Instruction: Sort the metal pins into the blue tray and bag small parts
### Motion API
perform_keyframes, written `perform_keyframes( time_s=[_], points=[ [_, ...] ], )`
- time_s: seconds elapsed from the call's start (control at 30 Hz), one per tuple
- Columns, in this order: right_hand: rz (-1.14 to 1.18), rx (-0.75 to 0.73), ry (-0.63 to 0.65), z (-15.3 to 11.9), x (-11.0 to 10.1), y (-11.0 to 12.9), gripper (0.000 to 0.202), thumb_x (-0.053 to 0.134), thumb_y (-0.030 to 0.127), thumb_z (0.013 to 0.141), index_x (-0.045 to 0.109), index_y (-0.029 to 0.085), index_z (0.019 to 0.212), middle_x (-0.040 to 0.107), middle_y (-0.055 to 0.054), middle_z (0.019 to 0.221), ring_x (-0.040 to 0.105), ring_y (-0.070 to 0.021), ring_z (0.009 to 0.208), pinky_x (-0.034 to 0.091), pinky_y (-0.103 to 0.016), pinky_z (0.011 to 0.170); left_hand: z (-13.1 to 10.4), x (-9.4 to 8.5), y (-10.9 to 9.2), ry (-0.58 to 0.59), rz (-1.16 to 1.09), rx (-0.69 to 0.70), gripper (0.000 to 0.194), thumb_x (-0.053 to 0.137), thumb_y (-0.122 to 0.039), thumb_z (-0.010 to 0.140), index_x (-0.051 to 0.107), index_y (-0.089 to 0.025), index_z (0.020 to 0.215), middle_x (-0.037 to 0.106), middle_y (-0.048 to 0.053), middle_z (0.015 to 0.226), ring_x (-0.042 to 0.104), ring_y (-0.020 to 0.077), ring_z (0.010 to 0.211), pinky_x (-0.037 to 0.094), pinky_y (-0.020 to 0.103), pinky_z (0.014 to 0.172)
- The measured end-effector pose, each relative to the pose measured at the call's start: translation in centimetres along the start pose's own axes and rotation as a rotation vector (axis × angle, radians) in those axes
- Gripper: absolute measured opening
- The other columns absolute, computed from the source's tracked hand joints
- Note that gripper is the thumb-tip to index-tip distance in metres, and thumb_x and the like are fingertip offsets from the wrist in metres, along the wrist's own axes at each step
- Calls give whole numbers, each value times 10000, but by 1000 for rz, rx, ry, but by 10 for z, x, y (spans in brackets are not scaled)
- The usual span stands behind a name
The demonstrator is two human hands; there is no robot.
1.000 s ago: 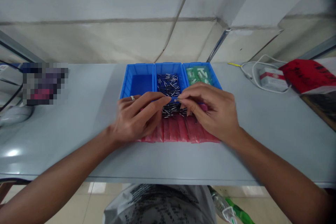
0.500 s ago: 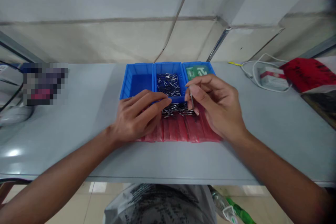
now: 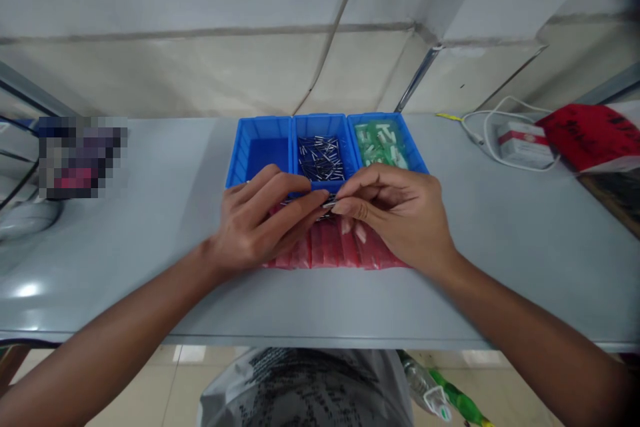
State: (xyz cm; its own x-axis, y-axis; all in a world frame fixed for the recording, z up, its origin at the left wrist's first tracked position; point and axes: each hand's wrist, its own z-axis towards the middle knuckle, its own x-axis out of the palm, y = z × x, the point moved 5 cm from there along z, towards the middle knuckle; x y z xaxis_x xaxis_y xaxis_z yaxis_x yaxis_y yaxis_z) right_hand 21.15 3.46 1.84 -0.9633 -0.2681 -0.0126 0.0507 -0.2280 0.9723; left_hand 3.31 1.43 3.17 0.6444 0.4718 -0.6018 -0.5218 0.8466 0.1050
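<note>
- Pale bench [image 3: 140, 273] stands against a light wall [image 3: 200, 73]; clock positions are read from the point between the two hands, 12 o'clock lying towards the wall.
- Right hand [image 3: 400, 213], at 3 o'clock: thumb and index finger pinch a thin metal pin [image 3: 329, 205]; the other fingers curl beneath.
- Left hand [image 3: 265, 220], at 9 o'clock: fingers bent and close together, index fingertip beside the pin's near end. Thumb is hidden; whether this hand also grips the pin cannot be told.
- Metal pin sits at the clock centre, over a heap of loose pins [image 3: 325, 217] partly covered by the fingers.
- Red packets [image 3: 330, 247] lie side by side at 6 o'clock, partly under both hands.
- Three blue bins stand in a row beyond: left bin [image 3: 270, 155] at 10 o'clock, middle bin [image 3: 320, 125] at 12 with loose dark and silver pins inside, right bin [image 3: 419, 159] at 1 to 2 with a green bag [image 3: 380, 143] of white pieces.
- White box with red band [image 3: 525, 147] and white cable [image 3: 486, 137] lie between 2 and 3 o'clock.
- Clear bottle [image 3: 420, 380] rests on the floor at 5 o'clock.
</note>
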Motion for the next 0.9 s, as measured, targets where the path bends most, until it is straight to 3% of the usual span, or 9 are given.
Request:
perform_keyframes(
  time_s=[0.13, 0.27, 0.57, 0.8, 0.9],
  points=[
    [61, -8, -1, -2, 4, 3, 110, 828, 202, 822, 737, 183, 881, 716, 23, 656, 682, -115, 519, 554, -218, 445, 2, -3, 2, -40, -17, 4, 178, 781, -160, 831, 727, -134, 998, 685, 87, 882, 592, 154, 745, 486, 298, 616],
    [95, -112, -38, -4, 3, 11, 110, 787, 135, 851, 745, 196, 933, 752, 9, 747, 766, -165, 664, 615, -248, 502, 4, -7, 4, -64, -12, -47, 127, 773, -215, 855, 727, -140, 945, 677, 81, 877, 590, 143, 741, 500, 288, 629],
    [47, -217, -62, -8, 1, 15, 183, 756, 103, 877, 769, 245, 992, 783, 4, 815, 782, -174, 734, 632, -263, 541, 4, -8, 5, -87, -35, -106, 64, 736, -181, 873, 731, -118, 884, 670, 71, 844, 591, 119, 699, 501, 255, 610],
    [54, -224, -85, -8, -1, 15, 170, 747, 96, 879, 763, 237, 973, 778, 3, 807, 782, -173, 741, 631, -264, 530, 7, -11, 4, -107, -46, -100, 149, 753, -168, 867, 677, -136, 992, 712, 20, 835, 663, 111, 716, 511, 223, 595],
    [79, -195, -59, -8, 2, 17, 157, 756, 94, 867, 760, 220, 961, 775, 2, 795, 783, -175, 737, 631, -263, 535, 7, -12, 4, -118, -48, -99, 75, 724, -152, 886, 667, -142, 933, 715, 15, 812, 651, 100, 681, 472, 225, 563]
  ],
)
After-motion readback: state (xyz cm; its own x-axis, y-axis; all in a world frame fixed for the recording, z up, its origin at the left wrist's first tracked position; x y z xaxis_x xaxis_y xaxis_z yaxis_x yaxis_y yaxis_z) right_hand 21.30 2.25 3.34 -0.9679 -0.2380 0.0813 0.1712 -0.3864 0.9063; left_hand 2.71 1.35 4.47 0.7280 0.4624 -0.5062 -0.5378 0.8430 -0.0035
